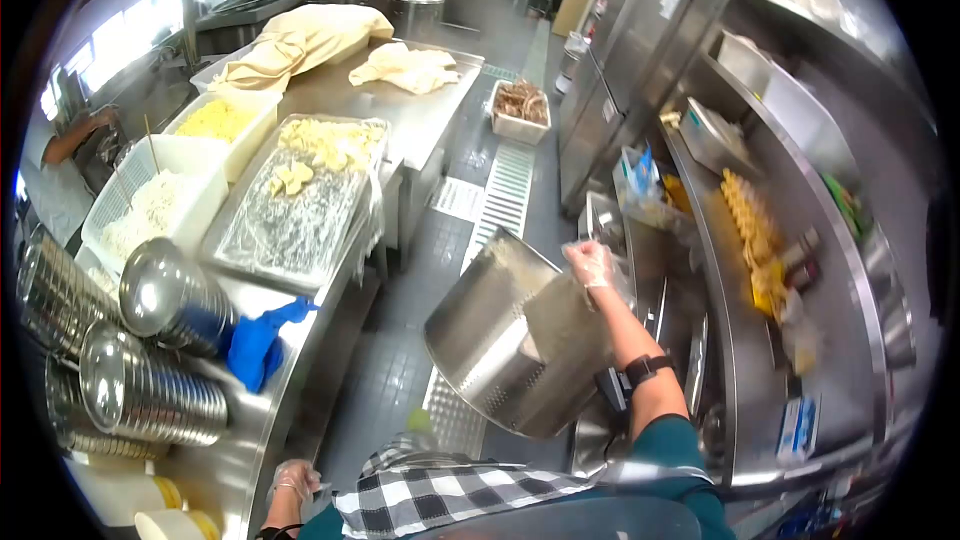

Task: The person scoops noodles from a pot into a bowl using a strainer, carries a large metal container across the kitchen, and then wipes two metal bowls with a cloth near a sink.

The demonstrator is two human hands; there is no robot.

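My right hand (591, 265), in a clear plastic glove, is closed on the upper edge of a large steel pot (480, 330). The pot hangs tilted over the floor in front of me, and rows of small holes show in its wall. Whether the fingers hold the rim or a handle cannot be made out. Low at the left, my gloved left hand (296, 480) is loosely curled beside the steel table (285, 390), with nothing visible in it. A blue cloth (265, 340) lies on that table's edge.
Left table: a tray (290, 230) with pale yellow pieces, white bins (205, 180) of shredded food, and several ridged steel containers (150, 380). Right: steel shelves (720, 340). A bin of brown food (520, 110) stands on the floor by a drain grate (505, 185). Another person (65, 175) is far left.
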